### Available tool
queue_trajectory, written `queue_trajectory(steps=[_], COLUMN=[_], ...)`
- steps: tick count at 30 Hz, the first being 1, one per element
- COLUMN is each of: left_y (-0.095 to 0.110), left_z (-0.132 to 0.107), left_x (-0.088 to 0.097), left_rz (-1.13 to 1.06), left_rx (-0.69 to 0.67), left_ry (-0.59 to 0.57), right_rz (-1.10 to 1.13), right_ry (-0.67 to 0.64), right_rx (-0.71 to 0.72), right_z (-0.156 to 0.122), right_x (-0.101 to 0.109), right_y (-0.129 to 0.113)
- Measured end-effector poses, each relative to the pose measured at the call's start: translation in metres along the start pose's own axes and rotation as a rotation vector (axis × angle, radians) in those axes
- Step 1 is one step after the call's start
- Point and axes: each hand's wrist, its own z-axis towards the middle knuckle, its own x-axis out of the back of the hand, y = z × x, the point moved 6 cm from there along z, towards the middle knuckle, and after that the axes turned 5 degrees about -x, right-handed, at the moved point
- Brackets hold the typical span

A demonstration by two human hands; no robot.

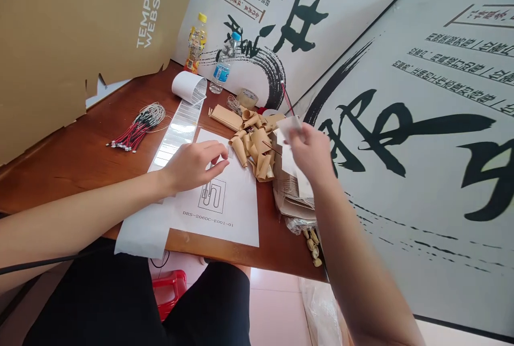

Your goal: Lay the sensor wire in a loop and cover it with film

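My left hand [196, 164] rests on a white printed sheet [235, 212] with a wiring diagram, fingers curled and pinched at the tips; what they hold is too small to make out. My right hand [311, 153] is raised over the table's right side, fingers closed on a small white label [288, 126] and a thin red and black wire [286, 97] that sticks up from it. Just left of that hand lies a heap of curled brown paper pieces [255, 145].
A bundle of red and black wires [138, 126] lies at the left. A roll of white labels [188, 86] unrolls toward me. Two bottles [209, 57] and a tape roll [248, 97] stand at the back. Stacked brown papers [291, 196] sit at the right edge. Cardboard and printed boards wall the wooden table [80, 158].
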Motion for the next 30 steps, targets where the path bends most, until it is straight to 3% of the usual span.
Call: queue_trajectory(steps=[4,10,14,18,23,30], left_y=[0.007,0.011,0.011,0.003,-0.009,-0.014], left_z=[0.001,0.001,0.002,0.007,0.012,0.013], left_x=[-0.004,-0.007,-0.005,0.007,0.022,0.026], left_rz=[-0.028,-0.065,-0.105,-0.105,-0.084,-0.08], left_rx=[-0.077,-0.138,-0.13,-0.049,0.029,0.053], left_ry=[-0.077,-0.131,-0.096,0.041,0.171,0.22], right_rz=[-0.356,-0.612,-0.647,-0.637,-0.605,-0.526], right_ry=[0.133,0.084,0.019,-0.033,0.032,0.106], right_rx=[-0.181,-0.303,-0.292,-0.249,-0.176,-0.108], right_z=[0.033,0.042,0.044,0.042,0.031,0.023], right_x=[0.027,0.011,-0.001,-0.009,-0.014,-0.011], right_y=[0.041,0.078,0.081,0.08,0.073,0.065])
